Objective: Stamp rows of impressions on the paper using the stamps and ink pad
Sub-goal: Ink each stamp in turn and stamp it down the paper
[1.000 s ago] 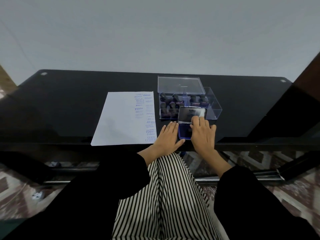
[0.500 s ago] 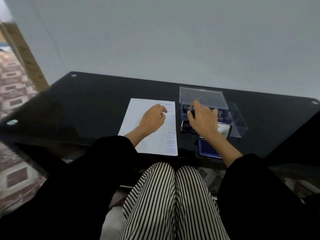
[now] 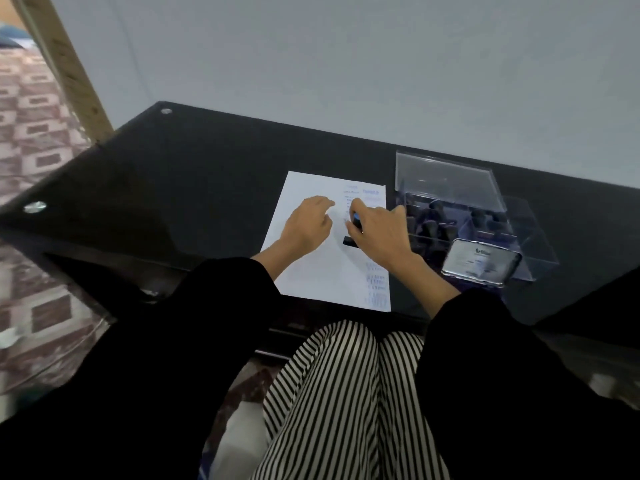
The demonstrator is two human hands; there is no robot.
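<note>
My right hand (image 3: 381, 233) pinches a stamp (image 3: 349, 241), fingers curled round it, its black base down on the paper (image 3: 322, 271) near the right-side column of blue prints. My left hand (image 3: 308, 226) rests on the sheet just beside it, fingers relaxed, holding nothing. The clear box (image 3: 450, 181) of stamps sits right of the paper, with the ink pad (image 3: 481, 261), lid up, in front, all on the black table (image 3: 207, 174).

Glossy black glass table (image 3: 214, 174), matt white paper (image 3: 311, 271), clear smooth plastic box (image 3: 446, 178), shiny metal ink pad lid (image 3: 481, 261).
</note>
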